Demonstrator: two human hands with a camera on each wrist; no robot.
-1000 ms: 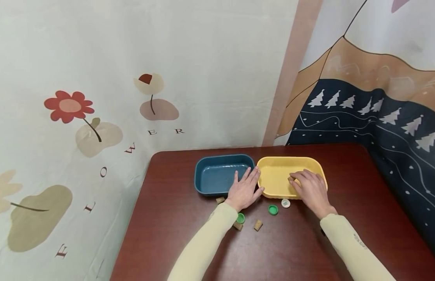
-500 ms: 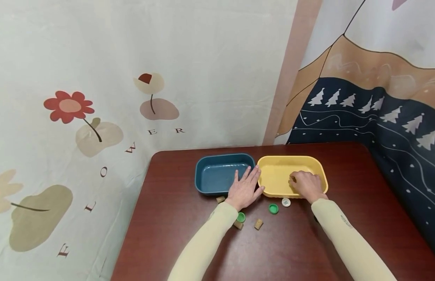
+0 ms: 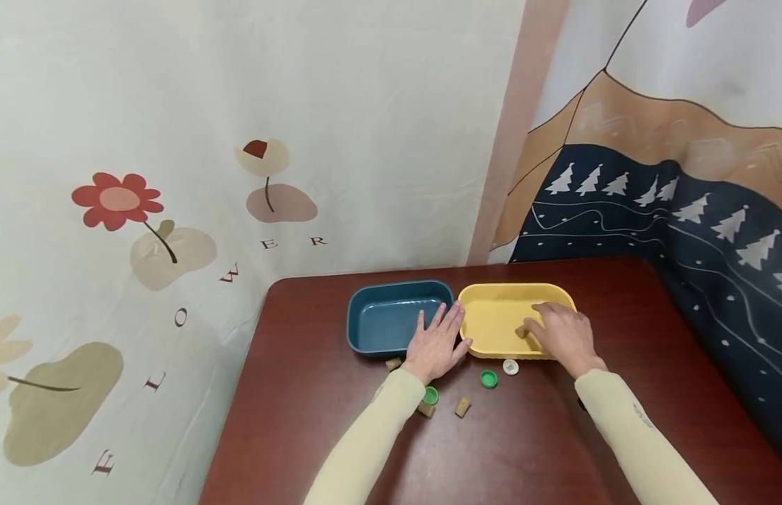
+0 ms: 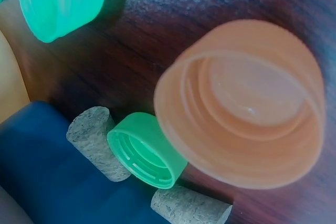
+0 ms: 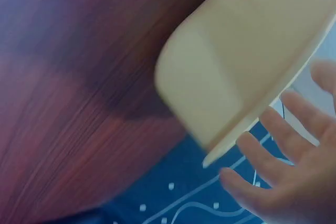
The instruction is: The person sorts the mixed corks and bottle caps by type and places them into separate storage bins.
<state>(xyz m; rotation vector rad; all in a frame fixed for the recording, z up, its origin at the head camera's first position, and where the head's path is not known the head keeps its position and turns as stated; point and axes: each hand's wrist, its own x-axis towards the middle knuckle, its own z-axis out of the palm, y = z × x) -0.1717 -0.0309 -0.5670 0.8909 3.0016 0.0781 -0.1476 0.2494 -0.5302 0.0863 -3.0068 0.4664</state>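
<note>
**Worktop** [image 3: 340,449]: dark red-brown wood grain, set into a corner between two printed wall hangings. It carries two trays and a scatter of small pieces.

**Blue tray** [image 3: 381,324]: rectangular, at 10 o'clock from the scatter, nothing visible inside it. Its right end is just beside the yellow tray, a pairing that looks meant for sorting.

**Yellow tray** [image 3: 491,319]: same shape, at 1 o'clock from the scatter. A cork [image 3: 520,332] lies inside, toward its right half.

**Left hand** [image 3: 436,344]: fingers straight and spread, palm down over the near right corner of the blue tray, holding nothing. Judged: a steadying press that keeps the tray from sliding.

**Right hand** [image 3: 564,335]: over the yellow tray's right part, fingers loosely extended, tips just beside the cork. Whether they touch it cannot be told; the right wrist view shows spread fingers [image 5: 273,150] past the tray rim and nothing gripped.

**Loose pieces**, near edge of the trays:
- green cap [image 3: 489,379], at 6 o'clock from the yellow tray's left end;
- white cap [image 3: 510,366], just right of it;
- second green cap [image 3: 431,395], partly under the left wrist;
- three corks: one [image 3: 463,407] at 6 o'clock from the green cap, one [image 3: 425,409] beside the left sleeve, one [image 3: 393,363] against the blue tray's near wall.
</note>
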